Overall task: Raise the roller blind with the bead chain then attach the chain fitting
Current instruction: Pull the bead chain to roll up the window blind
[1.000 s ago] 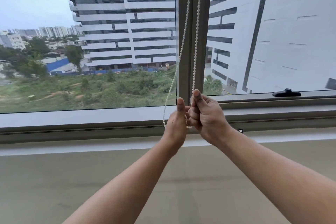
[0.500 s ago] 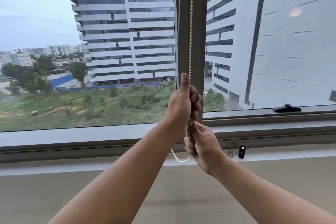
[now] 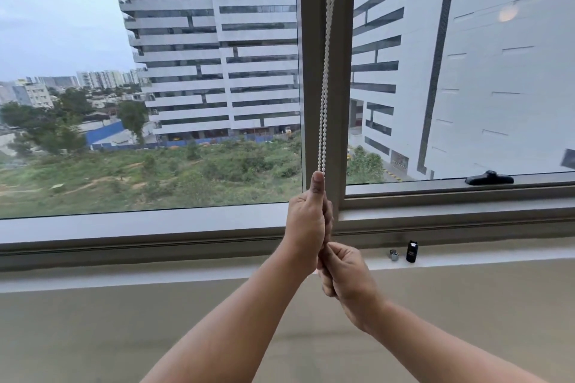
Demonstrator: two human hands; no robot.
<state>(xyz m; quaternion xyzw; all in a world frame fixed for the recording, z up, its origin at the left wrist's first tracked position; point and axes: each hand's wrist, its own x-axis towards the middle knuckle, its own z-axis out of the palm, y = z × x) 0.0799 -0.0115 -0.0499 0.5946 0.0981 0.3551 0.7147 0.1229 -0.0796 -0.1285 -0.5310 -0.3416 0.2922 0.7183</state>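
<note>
**A:** Where was the chain?

**B:** The bead chain (image 3: pixel 325 87) ran down from the top centre of the frame along the grey window post (image 3: pixel 312 40). Its two strands hung close together and ended in the left hand (image 3: pixel 306 221) at mid-frame. That hand was fisted round it, thumb pointing up the strands. The right hand (image 3: pixel 345 274) sat just below, touching the left, with its fingers curled round the same chain. I couldn't tell whether either hand held one strand or both.

**A:** And the blind?

**B:** Out of the frame, above the top edge.

**A:** How would that chain handle?

**B:** Light and limp, I'd judge. The beads were small and smooth, so they'd likely slip through a loose pinch. It was best taken in a full fist on one strand and pulled straight down. Gripping both strands would probably lock the loop.

**A:** The fitting?

**B:** A small black piece (image 3: pixel 412 251) and a small silver piece (image 3: pixel 394 255) stood on the ledge (image 3: pixel 497 258), right of centre, well apart from both hands. They may have been the fitting, but they were too small to tell. They looked hard and tiny, so fingertips would suit.
</note>
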